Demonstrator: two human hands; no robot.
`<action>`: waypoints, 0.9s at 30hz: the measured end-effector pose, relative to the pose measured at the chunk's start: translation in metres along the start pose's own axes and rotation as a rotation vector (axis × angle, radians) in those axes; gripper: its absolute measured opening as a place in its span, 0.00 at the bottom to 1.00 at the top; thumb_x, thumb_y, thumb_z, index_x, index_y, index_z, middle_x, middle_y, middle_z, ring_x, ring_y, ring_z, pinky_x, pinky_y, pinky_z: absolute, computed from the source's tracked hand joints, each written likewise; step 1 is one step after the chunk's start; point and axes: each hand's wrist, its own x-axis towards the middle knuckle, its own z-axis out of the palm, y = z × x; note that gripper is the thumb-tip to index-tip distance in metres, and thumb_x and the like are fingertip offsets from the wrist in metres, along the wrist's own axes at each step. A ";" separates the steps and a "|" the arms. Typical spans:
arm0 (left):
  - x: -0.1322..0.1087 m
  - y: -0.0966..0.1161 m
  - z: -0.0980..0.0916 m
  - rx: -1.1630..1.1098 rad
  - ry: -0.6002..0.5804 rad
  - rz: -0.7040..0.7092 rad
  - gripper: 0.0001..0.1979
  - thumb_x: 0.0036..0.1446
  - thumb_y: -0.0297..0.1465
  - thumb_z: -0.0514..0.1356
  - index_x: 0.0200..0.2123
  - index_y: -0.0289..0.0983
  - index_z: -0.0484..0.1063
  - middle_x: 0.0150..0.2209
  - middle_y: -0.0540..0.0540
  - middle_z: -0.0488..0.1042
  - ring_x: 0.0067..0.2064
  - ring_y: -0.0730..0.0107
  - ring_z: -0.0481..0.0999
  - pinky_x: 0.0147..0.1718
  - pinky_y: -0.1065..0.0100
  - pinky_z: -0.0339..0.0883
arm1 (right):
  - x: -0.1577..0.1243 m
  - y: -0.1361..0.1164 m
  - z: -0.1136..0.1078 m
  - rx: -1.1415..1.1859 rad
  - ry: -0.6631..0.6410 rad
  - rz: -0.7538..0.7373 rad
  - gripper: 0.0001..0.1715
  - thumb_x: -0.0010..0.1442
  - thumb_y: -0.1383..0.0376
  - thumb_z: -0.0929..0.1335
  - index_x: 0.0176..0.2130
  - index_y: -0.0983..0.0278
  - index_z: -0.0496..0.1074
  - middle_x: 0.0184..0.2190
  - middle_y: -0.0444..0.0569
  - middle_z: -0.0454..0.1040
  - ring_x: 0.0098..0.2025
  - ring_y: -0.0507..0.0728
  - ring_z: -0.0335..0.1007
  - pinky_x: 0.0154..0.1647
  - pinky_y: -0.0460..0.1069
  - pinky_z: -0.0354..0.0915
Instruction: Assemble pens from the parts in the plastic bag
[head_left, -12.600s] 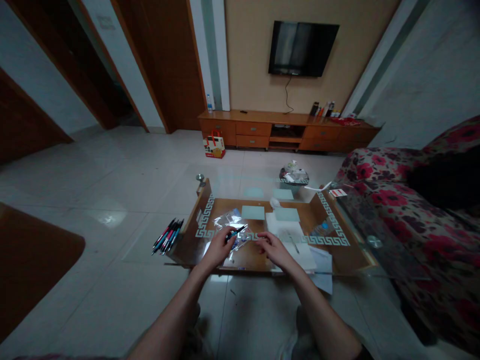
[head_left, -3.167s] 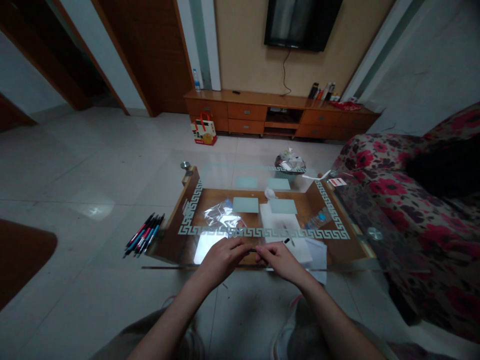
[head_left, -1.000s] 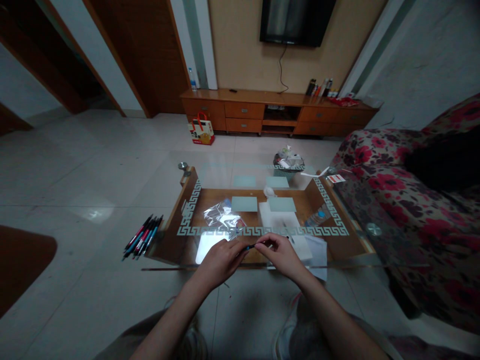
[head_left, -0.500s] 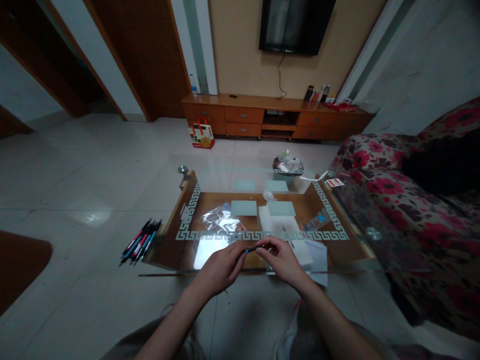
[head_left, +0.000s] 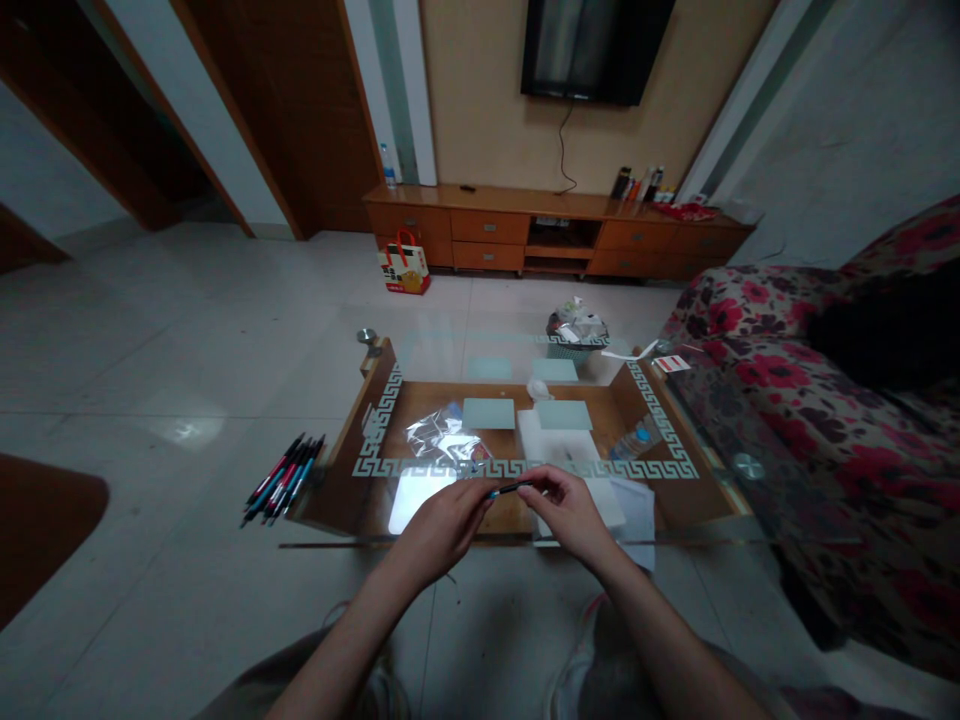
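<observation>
Both my hands hold one blue and black pen point(head_left: 508, 489) level over the near edge of the glass coffee table point(head_left: 675, 440). My left hand point(head_left: 444, 524) pinches its left end and my right hand point(head_left: 570, 508) pinches its right end, fingers curled. Just beyond my left hand a clear plastic bag point(head_left: 442, 440) with small parts lies on the glass. A row of several finished pens point(head_left: 283, 478) sits at the table's left corner. White paper sheets point(head_left: 555, 450) lie beyond my right hand.
A floral sofa point(head_left: 825, 420) runs along the right side of the table. A full waste bin point(head_left: 576, 330) stands past the far edge. A wooden TV cabinet point(head_left: 555, 235) and a red gift bag point(head_left: 403, 265) are at the far wall.
Over the last second the pen stays between both hands and my hands shift only slightly. Earlier my left hand alone held a pen over the plastic bag.
</observation>
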 end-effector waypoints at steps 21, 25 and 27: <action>-0.003 -0.006 0.000 0.130 -0.085 -0.002 0.31 0.63 0.21 0.49 0.67 0.47 0.54 0.52 0.43 0.70 0.45 0.65 0.74 0.43 0.67 0.69 | 0.004 -0.011 -0.005 0.059 0.135 -0.011 0.17 0.58 0.52 0.70 0.36 0.64 0.76 0.28 0.47 0.75 0.29 0.53 0.68 0.31 0.47 0.64; -0.004 -0.007 -0.001 0.142 -0.084 -0.012 0.31 0.63 0.21 0.49 0.67 0.47 0.54 0.50 0.43 0.71 0.44 0.65 0.74 0.43 0.67 0.69 | 0.009 -0.013 -0.024 0.017 0.235 -0.023 0.18 0.57 0.52 0.70 0.37 0.65 0.76 0.30 0.49 0.77 0.30 0.54 0.69 0.31 0.48 0.65; -0.004 -0.006 -0.002 0.140 -0.081 -0.010 0.30 0.63 0.21 0.50 0.66 0.47 0.55 0.50 0.44 0.71 0.44 0.65 0.74 0.42 0.67 0.68 | 0.013 -0.013 -0.042 -0.040 0.318 -0.053 0.18 0.57 0.52 0.70 0.38 0.64 0.76 0.33 0.50 0.78 0.32 0.55 0.70 0.32 0.48 0.65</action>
